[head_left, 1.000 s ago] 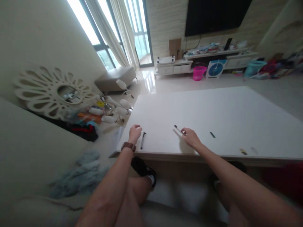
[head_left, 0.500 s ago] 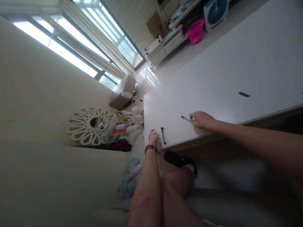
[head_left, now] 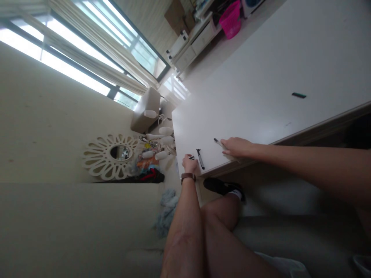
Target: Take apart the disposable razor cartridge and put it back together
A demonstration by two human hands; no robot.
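At the table's near left corner, my left hand (head_left: 189,165), with a brown watch strap at the wrist, has its fingers curled round a small black-and-white item (head_left: 191,157). Most of that item is hidden, so its kind is unclear. Just right of it lies a slim black and clear pen-like stick (head_left: 201,159) with a wider black top. My right hand (head_left: 238,146) is low over the white table (head_left: 246,104), gripping a thin pen (head_left: 218,141) whose dark end points left. Farther right lies a short dark green bar (head_left: 298,95).
Beyond the table's left end are a white lamp stand (head_left: 165,131), a beige stool (head_left: 146,110) and a flower-shaped mirror (head_left: 118,152). A pink basket (head_left: 231,21) stands on the floor by a white cabinet (head_left: 199,40). My leg and black shoe (head_left: 217,186) are below the table edge.
My right hand has shifted left with the pen, nearer to the black stick. More of the black-and-white item shows in my left hand. The camera view has shifted slightly.
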